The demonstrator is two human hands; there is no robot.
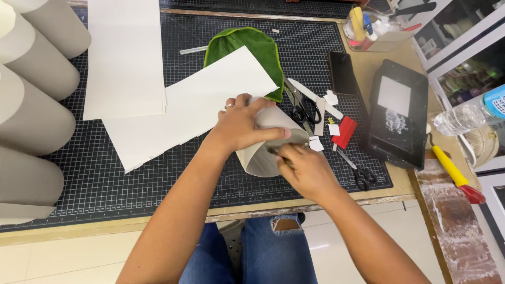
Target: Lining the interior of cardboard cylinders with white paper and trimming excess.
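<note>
The left hand point(243, 125) lies over a rolled sheet of off-white paper, a paper tube point(265, 142), and its fingers wrap around the top of the tube, grasping it. The tube rests on the black cutting mat point(105, 173), near the front edge of the table, with its open end turned toward the person. The right hand point(305, 169) is at this open end; its fingers are closed on the lower rim of the tube, and something thin and dark shows between the fingers, but I cannot tell what it is.

Just behind the tube lie flat white sheets point(189, 105), and a green leaf-shaped piece point(258, 47) lies partly under one of them. Black-handled scissors point(301, 108) lie to the right of the tube, beside paper scraps point(331, 98) and a small red piece point(346, 131). A second pair of scissors point(360, 176) lies near the front corner of the mat.

At the far right of the table stands a clear plastic container point(376, 34), which holds several small tools and supplies, yellow, blue and white. A black tray point(398, 118) beside the mat holds a white sheet. A clear plastic bottle point(465, 117) lies at the right edge. More finished paper rolls point(37, 105) are stacked on the left.
</note>
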